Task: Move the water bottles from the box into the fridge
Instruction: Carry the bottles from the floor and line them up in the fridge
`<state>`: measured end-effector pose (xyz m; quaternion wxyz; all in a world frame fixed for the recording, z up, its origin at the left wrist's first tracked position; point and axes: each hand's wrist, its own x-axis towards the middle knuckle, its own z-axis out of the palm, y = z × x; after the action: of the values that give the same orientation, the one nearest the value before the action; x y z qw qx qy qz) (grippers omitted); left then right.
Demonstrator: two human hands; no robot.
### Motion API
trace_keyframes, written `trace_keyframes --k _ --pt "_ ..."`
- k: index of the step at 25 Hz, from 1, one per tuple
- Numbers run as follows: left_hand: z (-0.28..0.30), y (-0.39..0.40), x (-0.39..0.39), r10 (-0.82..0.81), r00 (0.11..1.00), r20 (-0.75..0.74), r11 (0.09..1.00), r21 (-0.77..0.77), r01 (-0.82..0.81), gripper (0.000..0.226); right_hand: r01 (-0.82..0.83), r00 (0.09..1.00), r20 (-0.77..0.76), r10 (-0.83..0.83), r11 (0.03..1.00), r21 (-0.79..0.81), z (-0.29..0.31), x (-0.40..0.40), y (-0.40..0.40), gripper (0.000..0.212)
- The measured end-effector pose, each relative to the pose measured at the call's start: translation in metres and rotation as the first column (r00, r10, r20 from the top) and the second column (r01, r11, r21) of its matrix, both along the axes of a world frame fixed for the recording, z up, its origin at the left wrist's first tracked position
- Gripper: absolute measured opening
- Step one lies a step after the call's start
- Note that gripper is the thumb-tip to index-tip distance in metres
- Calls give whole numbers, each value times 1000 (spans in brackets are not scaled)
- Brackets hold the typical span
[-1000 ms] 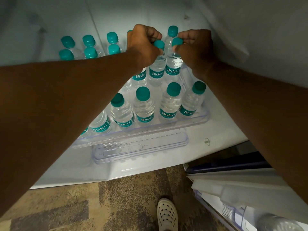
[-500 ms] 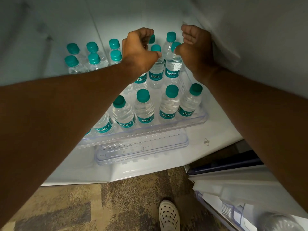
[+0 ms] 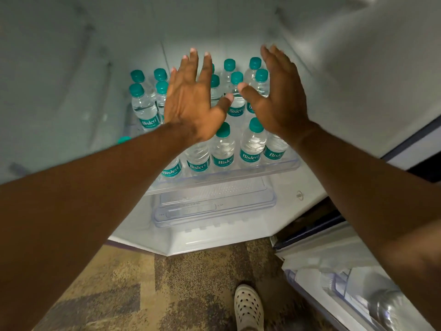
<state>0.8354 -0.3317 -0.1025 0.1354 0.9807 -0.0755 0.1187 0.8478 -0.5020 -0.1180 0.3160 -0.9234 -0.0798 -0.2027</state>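
Both hands (image 3: 191, 108) have let go, fingers (image 3: 193, 65) now spread, forearms hiding several water bottles (image 3: 253, 144)

A clear fridge shelf (image 3: 294, 163) carries upright teal-capped water bottles (image 3: 223, 149) in rows, labels facing outward.

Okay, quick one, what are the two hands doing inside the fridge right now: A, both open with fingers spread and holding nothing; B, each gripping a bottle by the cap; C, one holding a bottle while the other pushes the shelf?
A: the left hand and right hand hover with fingers spread above the bottles, gripping none.
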Motion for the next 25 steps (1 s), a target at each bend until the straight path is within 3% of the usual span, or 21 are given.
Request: trace_keyframes --k 9,15,25 --pt "-5 41 -103 30 1000 3 998 53 -30 87 -87 991 84 101 984 -153 -3 -92 36 89" --pt "-22 71 -190 86 995 -47 995 57 -84 85 -211 976 23 218 962 -172 -25 -160 54 90" --pt "-45 88 -369 396 906 -150 914 160 -373 89 -459 888 -118 444 843 -279 -40 -288 88 97"
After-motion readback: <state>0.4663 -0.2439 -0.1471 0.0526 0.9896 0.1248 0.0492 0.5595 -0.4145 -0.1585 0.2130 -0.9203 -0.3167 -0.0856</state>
